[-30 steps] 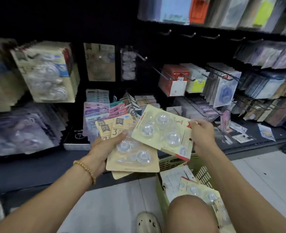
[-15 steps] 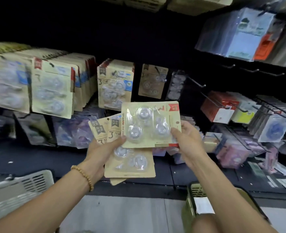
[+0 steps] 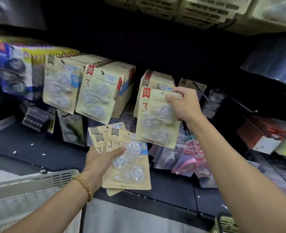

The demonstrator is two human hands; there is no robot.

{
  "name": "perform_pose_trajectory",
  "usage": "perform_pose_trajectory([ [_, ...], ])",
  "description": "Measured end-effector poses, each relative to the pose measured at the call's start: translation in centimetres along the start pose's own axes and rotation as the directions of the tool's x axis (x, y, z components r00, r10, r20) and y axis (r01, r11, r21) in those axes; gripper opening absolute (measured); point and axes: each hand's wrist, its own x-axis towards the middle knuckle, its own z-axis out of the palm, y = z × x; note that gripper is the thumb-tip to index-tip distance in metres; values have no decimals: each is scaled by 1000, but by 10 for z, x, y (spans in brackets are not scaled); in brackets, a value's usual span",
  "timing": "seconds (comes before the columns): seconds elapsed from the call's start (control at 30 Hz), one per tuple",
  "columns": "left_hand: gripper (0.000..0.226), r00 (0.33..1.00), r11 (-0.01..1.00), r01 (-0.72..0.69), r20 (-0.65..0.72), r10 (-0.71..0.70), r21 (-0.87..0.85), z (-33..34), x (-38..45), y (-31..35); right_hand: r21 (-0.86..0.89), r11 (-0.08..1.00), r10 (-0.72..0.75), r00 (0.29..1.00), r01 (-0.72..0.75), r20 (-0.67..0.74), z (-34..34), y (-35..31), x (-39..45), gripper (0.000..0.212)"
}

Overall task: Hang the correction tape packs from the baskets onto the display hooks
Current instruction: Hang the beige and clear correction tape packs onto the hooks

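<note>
Right hand (image 3: 183, 105) holds single pack (image 3: 157, 120) upright before hanging row (image 3: 157, 81), far centre. Left hand (image 3: 102, 165) holds fanned stack of packs (image 3: 127, 165) nearer, lower left of single pack. More hanging rows (image 3: 95, 91) far left. Basket (image 3: 26, 190) near left; second basket (image 3: 226, 223) near right corner.

Beige correction tape packs (image 3: 157, 118), red corner labels (image 3: 146, 93)

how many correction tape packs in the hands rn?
4 visible: one pack held up by the right hand at the hooks, and three fanned packs in the left hand. More may hide behind.
</note>
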Motion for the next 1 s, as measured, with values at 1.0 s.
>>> perform_pose_trajectory([
  [1.0, 42, 990, 999, 32, 134, -36, 36, -6, 7, 1, -69, 971, 206, 948, -229, -243, 31, 33, 30, 28],
])
